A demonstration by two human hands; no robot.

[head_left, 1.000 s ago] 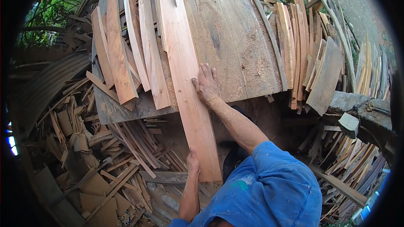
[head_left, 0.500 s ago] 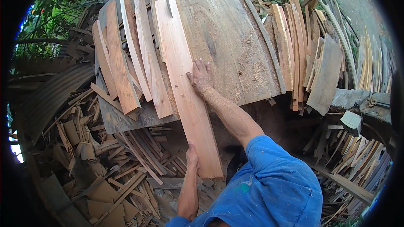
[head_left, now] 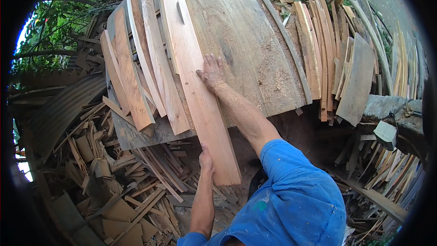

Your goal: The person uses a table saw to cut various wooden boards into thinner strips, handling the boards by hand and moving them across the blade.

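Observation:
A long, pale reddish wooden board (head_left: 200,91) lies on the wooden worktable, its near end jutting out past the table's front edge. Toward its far end, a thin dark curved saw blade (head_left: 180,12) stands up through the wood. My left hand (head_left: 206,160) grips the board's left edge near the overhanging end, thumb on top and its other fingers hidden beneath. At the board's right edge, further up, my right hand (head_left: 212,70) lies with fingers stretched forward and thumb on the wood. Sawdust coats my right forearm.
The worktable (head_left: 241,32) has sawdust at its right. Several cut planks (head_left: 157,59) lie left of the board. Stacked boards (head_left: 318,59) lean beyond the right edge. Wood offcuts (head_left: 132,209) cover the ground at lower left. A pale box (head_left: 385,134) hangs at the right.
The board has slid slightly away from me, so the blade sits further along it from its far end. Both hands have moved forward with the board.

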